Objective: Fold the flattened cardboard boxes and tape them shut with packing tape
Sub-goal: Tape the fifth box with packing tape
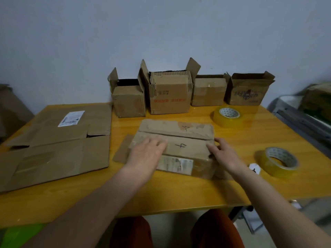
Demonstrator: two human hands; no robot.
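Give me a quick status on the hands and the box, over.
Left hand flat on the box, right hand open at its right edge. Top flaps folded down, no tape on yet. Nearest tape roll lies right of the box, nothing blocking.

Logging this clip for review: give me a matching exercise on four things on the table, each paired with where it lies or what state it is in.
Things:
1. box marked with a handwritten 4
2. large flattened cardboard
3. nearer tape roll
4. four folded boxes

Places or states:
A. in a row along the wall, flaps up
B. lying flat at the table's left side
C. under both hands, left hand and right hand, top flaps folded down
D. on the table, right of the right hand, untouched

Pairs: 1-C, 2-B, 3-D, 4-A
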